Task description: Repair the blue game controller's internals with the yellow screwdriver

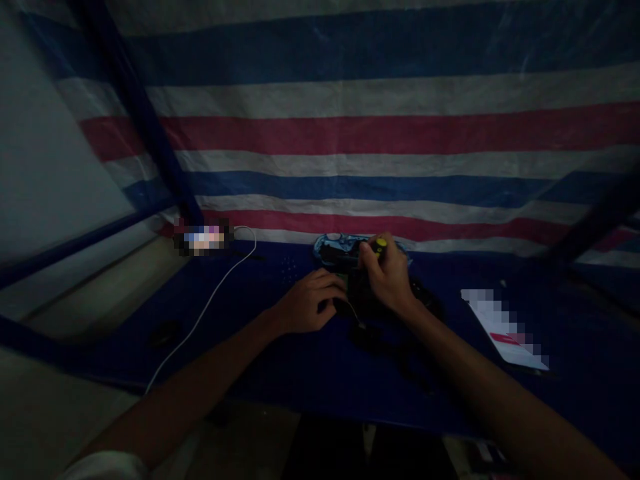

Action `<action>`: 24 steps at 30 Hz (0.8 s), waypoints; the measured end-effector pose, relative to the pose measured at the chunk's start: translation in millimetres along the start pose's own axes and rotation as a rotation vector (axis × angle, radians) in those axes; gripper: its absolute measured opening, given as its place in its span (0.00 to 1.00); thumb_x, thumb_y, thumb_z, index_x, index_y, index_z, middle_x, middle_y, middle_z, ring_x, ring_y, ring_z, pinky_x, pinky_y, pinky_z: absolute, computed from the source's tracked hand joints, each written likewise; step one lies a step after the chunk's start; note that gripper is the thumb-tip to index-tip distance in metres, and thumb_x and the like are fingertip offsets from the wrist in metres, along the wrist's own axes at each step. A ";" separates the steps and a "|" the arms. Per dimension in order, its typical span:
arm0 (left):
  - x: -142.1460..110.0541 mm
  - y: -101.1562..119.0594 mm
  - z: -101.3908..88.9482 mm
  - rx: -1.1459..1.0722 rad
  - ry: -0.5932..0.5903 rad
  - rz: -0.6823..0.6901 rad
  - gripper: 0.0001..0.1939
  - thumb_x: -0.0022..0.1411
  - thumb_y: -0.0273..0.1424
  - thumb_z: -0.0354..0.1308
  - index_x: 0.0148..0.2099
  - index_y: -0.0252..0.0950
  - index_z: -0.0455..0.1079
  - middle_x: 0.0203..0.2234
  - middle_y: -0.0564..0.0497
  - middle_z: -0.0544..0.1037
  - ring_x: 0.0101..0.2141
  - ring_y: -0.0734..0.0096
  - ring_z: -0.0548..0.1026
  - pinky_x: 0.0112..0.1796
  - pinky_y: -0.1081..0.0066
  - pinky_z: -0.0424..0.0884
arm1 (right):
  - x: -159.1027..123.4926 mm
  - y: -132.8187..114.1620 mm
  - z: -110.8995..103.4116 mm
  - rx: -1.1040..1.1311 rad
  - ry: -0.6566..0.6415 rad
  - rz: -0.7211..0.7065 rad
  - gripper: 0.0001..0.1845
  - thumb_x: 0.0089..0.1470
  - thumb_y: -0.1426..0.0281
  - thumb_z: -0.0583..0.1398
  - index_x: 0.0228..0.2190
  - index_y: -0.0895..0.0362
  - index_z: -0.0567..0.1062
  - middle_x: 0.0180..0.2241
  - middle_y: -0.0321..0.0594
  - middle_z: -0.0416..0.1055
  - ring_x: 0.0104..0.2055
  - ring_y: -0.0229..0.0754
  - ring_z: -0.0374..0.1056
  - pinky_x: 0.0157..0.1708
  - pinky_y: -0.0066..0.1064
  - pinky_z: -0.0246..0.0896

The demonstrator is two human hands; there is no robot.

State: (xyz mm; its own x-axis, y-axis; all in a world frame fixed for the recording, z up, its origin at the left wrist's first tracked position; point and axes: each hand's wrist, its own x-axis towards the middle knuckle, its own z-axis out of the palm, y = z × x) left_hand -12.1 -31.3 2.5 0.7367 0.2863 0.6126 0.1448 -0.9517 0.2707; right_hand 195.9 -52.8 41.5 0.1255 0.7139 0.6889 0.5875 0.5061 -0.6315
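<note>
My right hand (393,277) is closed around a screwdriver (381,244) with a yellow and black handle, held upright over a dark device (357,290). The screwdriver's tip is lost in the dark. From the left, my left hand (310,303) grips the edge of this device with bent fingers. A bit of green, like a circuit board (343,277), shows at its fingertips. A thin wire runs from there to a small connector (362,325). Just behind the hands lies a light blue tray (323,245) with dark contents I cannot make out.
Small bright specks, perhaps screws (289,270), lie left of the tray on the dark blue table (240,360). A white cable (215,290) leads to a lit, blurred screen (203,239). A white sheet (505,333) lies right. Behind hangs a striped tarp (340,133).
</note>
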 end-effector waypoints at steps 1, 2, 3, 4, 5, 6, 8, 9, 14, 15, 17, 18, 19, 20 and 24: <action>-0.5 -1.0 -0.1 -0.005 0.003 0.001 0.16 0.61 0.19 0.54 0.47 0.37 0.77 0.45 0.46 0.79 0.47 0.62 0.74 0.51 0.58 0.72 | -1.3 -0.8 0.5 0.002 0.002 -0.006 0.14 0.65 0.55 0.56 0.33 0.51 0.65 0.22 0.30 0.68 0.23 0.37 0.62 0.28 0.31 0.55; -0.9 -2.0 -0.5 -0.008 0.005 0.004 0.16 0.61 0.19 0.53 0.47 0.37 0.78 0.45 0.46 0.79 0.46 0.62 0.74 0.50 0.58 0.72 | -2.3 -1.7 0.7 0.001 0.006 -0.010 0.14 0.65 0.56 0.56 0.33 0.51 0.65 0.22 0.30 0.69 0.23 0.37 0.63 0.28 0.31 0.55; -1.2 -2.7 -1.0 -0.007 0.003 0.005 0.16 0.61 0.19 0.53 0.46 0.37 0.78 0.44 0.46 0.79 0.45 0.62 0.74 0.50 0.58 0.72 | -3.1 -2.5 0.9 -0.003 0.009 -0.011 0.13 0.65 0.56 0.56 0.33 0.51 0.64 0.23 0.31 0.69 0.23 0.37 0.63 0.28 0.31 0.56; -1.2 -3.1 -1.5 -0.004 -0.001 0.006 0.16 0.61 0.19 0.53 0.46 0.37 0.78 0.44 0.46 0.79 0.45 0.62 0.74 0.49 0.58 0.73 | -3.6 -3.2 1.2 -0.007 0.012 -0.010 0.13 0.65 0.56 0.56 0.33 0.51 0.64 0.23 0.31 0.69 0.24 0.37 0.64 0.29 0.31 0.57; -1.1 -3.3 -2.0 -0.001 -0.004 0.005 0.16 0.61 0.20 0.53 0.46 0.37 0.78 0.44 0.45 0.79 0.44 0.62 0.74 0.49 0.58 0.73 | -4.1 -3.7 1.5 -0.011 0.009 -0.009 0.13 0.65 0.56 0.56 0.34 0.51 0.65 0.23 0.31 0.69 0.24 0.38 0.64 0.29 0.31 0.57; -1.0 -3.3 -2.3 0.002 -0.006 0.005 0.16 0.61 0.20 0.53 0.46 0.37 0.78 0.44 0.45 0.79 0.44 0.62 0.74 0.48 0.58 0.73 | -4.5 -4.0 1.8 -0.014 0.001 -0.005 0.13 0.65 0.57 0.56 0.34 0.51 0.65 0.24 0.32 0.70 0.25 0.38 0.65 0.30 0.31 0.58; -0.7 -3.0 -2.5 0.003 -0.008 0.005 0.17 0.62 0.19 0.53 0.46 0.37 0.79 0.44 0.45 0.79 0.45 0.62 0.74 0.48 0.58 0.73 | -5.0 -4.0 2.5 -0.016 -0.019 0.000 0.12 0.65 0.57 0.56 0.35 0.51 0.65 0.24 0.32 0.71 0.25 0.38 0.66 0.30 0.31 0.58; -0.6 -3.0 -2.3 0.001 -0.008 0.006 0.17 0.62 0.19 0.53 0.46 0.37 0.79 0.44 0.45 0.79 0.45 0.62 0.74 0.48 0.59 0.73 | -5.1 -3.8 2.6 -0.017 -0.024 0.002 0.12 0.65 0.57 0.57 0.35 0.51 0.65 0.25 0.32 0.71 0.25 0.38 0.66 0.30 0.31 0.58; -0.4 -2.9 -1.3 -0.007 -0.005 0.002 0.16 0.63 0.20 0.52 0.46 0.36 0.79 0.44 0.45 0.79 0.45 0.62 0.74 0.49 0.59 0.73 | -4.3 -3.3 1.4 -0.041 -0.029 0.012 0.13 0.64 0.56 0.56 0.36 0.51 0.65 0.25 0.33 0.71 0.26 0.39 0.67 0.32 0.31 0.60; -0.3 -2.6 -1.3 -0.007 -0.007 -0.002 0.16 0.63 0.20 0.52 0.46 0.36 0.79 0.44 0.45 0.79 0.45 0.62 0.74 0.49 0.59 0.73 | -4.1 -3.5 1.0 -0.044 -0.036 0.019 0.13 0.64 0.55 0.56 0.36 0.51 0.65 0.25 0.33 0.71 0.27 0.40 0.67 0.32 0.32 0.60; 0.0 -1.9 -1.6 -0.005 -0.012 -0.011 0.16 0.63 0.20 0.52 0.46 0.36 0.79 0.43 0.45 0.79 0.44 0.62 0.74 0.48 0.59 0.73 | -4.1 -4.2 0.4 -0.048 -0.041 0.029 0.12 0.64 0.55 0.55 0.36 0.51 0.65 0.25 0.33 0.71 0.27 0.40 0.68 0.32 0.32 0.61; 0.2 -1.6 -1.8 -0.003 -0.015 -0.016 0.16 0.63 0.20 0.52 0.46 0.36 0.79 0.43 0.45 0.80 0.44 0.62 0.74 0.48 0.59 0.73 | -4.2 -4.6 0.3 -0.050 -0.039 0.032 0.12 0.64 0.55 0.55 0.36 0.51 0.64 0.26 0.33 0.71 0.27 0.40 0.68 0.33 0.32 0.61; 0.3 -1.2 -2.1 -0.001 -0.016 -0.021 0.16 0.63 0.20 0.52 0.45 0.37 0.79 0.43 0.45 0.80 0.44 0.62 0.74 0.48 0.59 0.73 | -4.4 -5.0 0.2 -0.052 -0.035 0.033 0.12 0.64 0.55 0.55 0.36 0.51 0.64 0.25 0.33 0.71 0.27 0.40 0.67 0.33 0.32 0.61; 0.5 -1.0 -2.3 0.000 -0.017 -0.023 0.16 0.63 0.20 0.52 0.45 0.37 0.79 0.43 0.45 0.80 0.44 0.63 0.74 0.48 0.59 0.73 | -4.6 -5.3 0.3 -0.052 -0.032 0.036 0.12 0.64 0.55 0.55 0.36 0.51 0.65 0.25 0.33 0.71 0.27 0.40 0.67 0.33 0.32 0.61; 0.7 -1.3 -2.8 0.001 -0.013 -0.023 0.16 0.62 0.20 0.52 0.45 0.37 0.79 0.43 0.46 0.80 0.44 0.63 0.74 0.48 0.60 0.73 | -5.0 -5.1 0.7 -0.038 -0.033 0.049 0.12 0.64 0.56 0.55 0.35 0.51 0.64 0.25 0.32 0.70 0.27 0.39 0.66 0.32 0.31 0.60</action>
State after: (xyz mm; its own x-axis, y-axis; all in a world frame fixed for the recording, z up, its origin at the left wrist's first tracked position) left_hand -13.6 -29.6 4.7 0.7415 0.3067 0.5968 0.1626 -0.9451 0.2836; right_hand 191.7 -58.6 41.1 0.1290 0.7533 0.6449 0.6116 0.4514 -0.6497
